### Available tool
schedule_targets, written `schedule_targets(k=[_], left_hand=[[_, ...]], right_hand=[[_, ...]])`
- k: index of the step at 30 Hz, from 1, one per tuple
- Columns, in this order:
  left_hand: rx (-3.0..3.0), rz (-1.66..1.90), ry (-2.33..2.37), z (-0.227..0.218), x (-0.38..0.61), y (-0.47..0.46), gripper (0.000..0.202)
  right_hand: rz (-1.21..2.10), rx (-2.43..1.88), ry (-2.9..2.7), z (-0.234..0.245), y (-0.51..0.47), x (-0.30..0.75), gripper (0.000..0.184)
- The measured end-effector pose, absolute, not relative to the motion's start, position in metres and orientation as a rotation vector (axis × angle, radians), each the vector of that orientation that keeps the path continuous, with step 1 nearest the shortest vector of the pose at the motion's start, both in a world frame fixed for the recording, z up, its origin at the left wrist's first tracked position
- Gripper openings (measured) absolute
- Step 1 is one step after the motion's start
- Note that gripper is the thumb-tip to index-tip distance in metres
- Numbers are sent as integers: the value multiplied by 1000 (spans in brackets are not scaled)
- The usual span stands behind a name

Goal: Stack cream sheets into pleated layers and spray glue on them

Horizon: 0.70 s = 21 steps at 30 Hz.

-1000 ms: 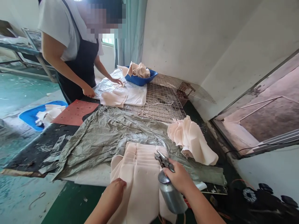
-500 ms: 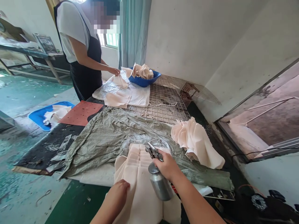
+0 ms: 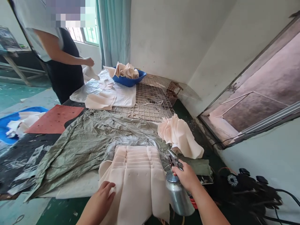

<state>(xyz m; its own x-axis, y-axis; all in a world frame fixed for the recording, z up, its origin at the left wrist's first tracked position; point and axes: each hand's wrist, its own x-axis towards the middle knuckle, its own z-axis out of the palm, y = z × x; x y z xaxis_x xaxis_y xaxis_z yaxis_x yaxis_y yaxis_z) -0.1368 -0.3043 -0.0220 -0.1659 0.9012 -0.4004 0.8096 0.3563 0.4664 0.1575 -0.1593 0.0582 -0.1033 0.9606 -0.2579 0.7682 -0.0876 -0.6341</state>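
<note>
My right hand (image 3: 187, 176) is wrapped round the grip of a metal spray gun (image 3: 173, 157), whose silver cup (image 3: 179, 197) hangs below. The gun is at the right edge of a fanned stack of cream fabric-like pieces (image 3: 138, 184), its nozzle facing left and away from me. The pieces overlap in steps, their far edges showing as narrow strips. My left hand (image 3: 102, 198) rests at the stack's left edge, fingers slightly bent and apart. Beneath the stack's far end lies a crumpled grey-green cloth (image 3: 82, 143).
Another bundle of cream pieces (image 3: 179, 134) lies at the right. Beyond is a wire mesh (image 3: 153, 100) with a blue basin (image 3: 130, 82) of pieces. A co-worker (image 3: 63, 62) stands far left holding a piece. A red sheet (image 3: 56, 118) and dark machinery (image 3: 250, 190) flank the table.
The spray gun has moved right, from over the stack to its right edge. My left hand's fingers have loosened. The view has turned right, and the co-worker has lifted a piece.
</note>
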Motion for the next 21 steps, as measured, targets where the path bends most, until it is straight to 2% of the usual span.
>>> schedule_targets(k=[6, 16, 21], left_hand=[[1518, 310, 2057, -37, -140, -306, 36], [1483, 381, 2226, -40, -136, -322, 37], [1420, 364, 2265, -41, -129, -332, 38]], right_hand=[[998, -1737, -1996, 62, -183, 165, 43], [1426, -1415, -1783, 68, -221, 190, 53], [1298, -1508, -1794, 60, -229, 210, 45]])
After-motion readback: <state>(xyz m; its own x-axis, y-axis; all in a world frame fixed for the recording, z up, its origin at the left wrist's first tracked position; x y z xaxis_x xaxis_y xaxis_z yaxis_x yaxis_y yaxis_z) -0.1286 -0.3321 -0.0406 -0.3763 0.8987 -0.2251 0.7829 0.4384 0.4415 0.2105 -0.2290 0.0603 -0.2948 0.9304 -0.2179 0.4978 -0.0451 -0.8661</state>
